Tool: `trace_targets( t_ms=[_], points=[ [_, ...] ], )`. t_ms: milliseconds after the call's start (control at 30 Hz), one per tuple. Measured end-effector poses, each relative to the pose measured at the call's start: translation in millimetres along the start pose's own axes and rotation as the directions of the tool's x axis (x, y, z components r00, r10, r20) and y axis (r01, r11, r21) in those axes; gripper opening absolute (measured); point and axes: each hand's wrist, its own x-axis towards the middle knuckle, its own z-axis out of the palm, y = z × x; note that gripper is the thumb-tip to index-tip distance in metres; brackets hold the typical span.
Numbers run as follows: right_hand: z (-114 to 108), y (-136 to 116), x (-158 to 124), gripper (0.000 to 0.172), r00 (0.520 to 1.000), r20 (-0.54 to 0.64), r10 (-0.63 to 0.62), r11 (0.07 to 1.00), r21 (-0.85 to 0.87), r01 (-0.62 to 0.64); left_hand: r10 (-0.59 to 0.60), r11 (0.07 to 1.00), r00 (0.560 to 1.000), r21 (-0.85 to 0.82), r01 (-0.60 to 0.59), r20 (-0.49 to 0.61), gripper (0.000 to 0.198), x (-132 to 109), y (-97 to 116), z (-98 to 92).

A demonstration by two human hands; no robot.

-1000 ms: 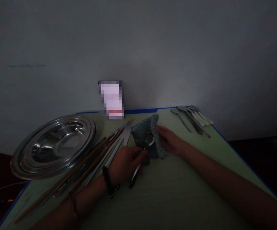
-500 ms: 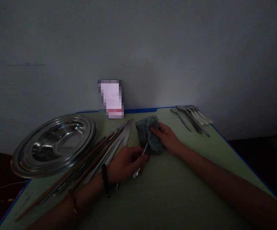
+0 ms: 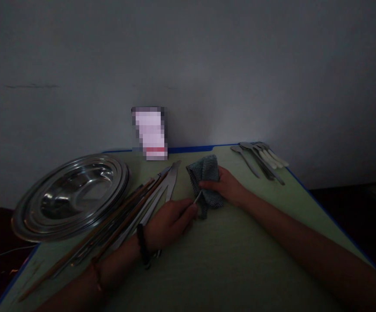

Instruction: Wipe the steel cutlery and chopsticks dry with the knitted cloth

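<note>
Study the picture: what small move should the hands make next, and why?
Probably draw the utensil back out of the cloth. The left hand pinches its handle, the right hand squeezes the cloth around its hidden far end, and other spoons lie in a row at the table's far right.

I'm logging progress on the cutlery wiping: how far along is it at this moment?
Looks done: a group of spoons lies together at the table's far right corner. In hand: the left hand holds a utensil whose other end is wrapped in the grey cloth, gripped by the right hand. Probably left: the long utensils beside the steel plates.
</note>
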Motion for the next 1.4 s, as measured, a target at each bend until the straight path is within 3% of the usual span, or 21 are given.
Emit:
trace_targets(
  t_ms=[200,367,567,667,900,1100,1400],
  points=[
    [0.5,1.3,-0.5,0.023,0.999,0.031,0.006,0.999,0.053,-0.008,0.004,1.0,1.0,-0.004,-0.004,0.005,0.036,0.2,-1.6,0.7],
    [1.8,1.9,-0.2,0.027,0.998,-0.003,0.061,0.991,0.118,-0.06,-0.006,0.999,1.0,-0.043,0.006,0.002,0.036,0.4,-0.4,0.0],
    [0.6,1.4,4.0,0.017,0.971,-0.051,0.232,0.891,0.413,-0.191,-0.028,0.986,0.999,-0.163,0.023,-0.029,0.038,0.6,-1.9,-0.3],
    [-1.6,-0.8,3.6,0.014,0.957,-0.055,0.285,0.85,0.477,-0.225,-0.019,0.988,0.999,-0.153,0.012,-0.04,0.037,0.7,-2.4,-0.2],
    [-2.3,-1.2,0.0,0.026,0.98,0.112,0.165,0.91,0.366,-0.195,-0.022,0.995,1.0,-0.102,0.021,-0.011,0.037,0.9,0.4,-1.0],
    [-3.1,4.9,1.2,0.026,0.993,0.089,0.079,0.962,0.255,-0.1,-0.02,0.999,1.0,-0.033,0.021,0.002,0.036,0.7,-0.8,-0.1],
    [0.1,2.8,0.9,0.015,0.992,0.08,0.095,0.925,0.36,-0.117,0.006,0.999,1.0,-0.037,-0.006,-0.009,0.034,1.0,-2.4,2.1]
  ],
)
